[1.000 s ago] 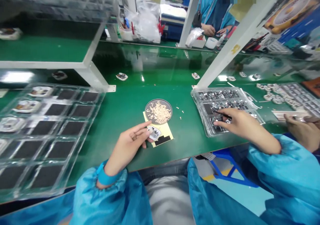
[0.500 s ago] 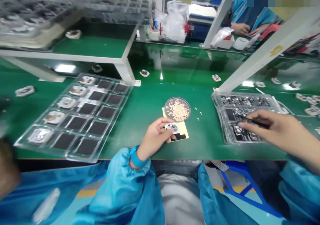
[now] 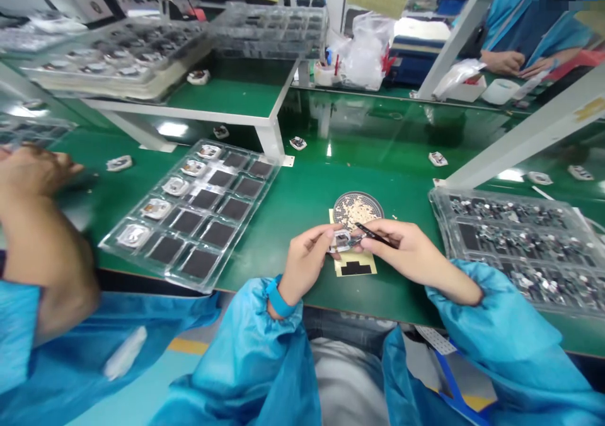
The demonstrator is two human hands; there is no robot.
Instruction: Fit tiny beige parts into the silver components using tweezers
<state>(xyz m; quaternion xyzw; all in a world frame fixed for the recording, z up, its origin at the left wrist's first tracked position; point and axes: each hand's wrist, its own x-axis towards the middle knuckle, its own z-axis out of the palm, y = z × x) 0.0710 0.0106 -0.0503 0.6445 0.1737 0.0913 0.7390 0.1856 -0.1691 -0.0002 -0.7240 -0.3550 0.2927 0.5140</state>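
My left hand (image 3: 305, 261) pinches a small white part (image 3: 339, 239) above the near edge of the green bench. My right hand (image 3: 405, 249) grips black tweezers (image 3: 369, 232), and their tip touches that part. Just beyond both hands lies a round mesh dish of tiny pale pieces (image 3: 357, 209). Under the hands is a yellow card with a black patch (image 3: 355, 264).
A clear compartment tray (image 3: 222, 227) with a few white parts lies to my left. A clear tray of small metal parts (image 3: 520, 240) sits at my right. A co-worker's arm (image 3: 40, 237) is at the far left; another person (image 3: 515, 60) works across the bench. White frame posts cross the bench.
My right hand left the right tray and came over with the tweezers to the part in my left hand. The view swung left, and a co-worker's arm came into view there.
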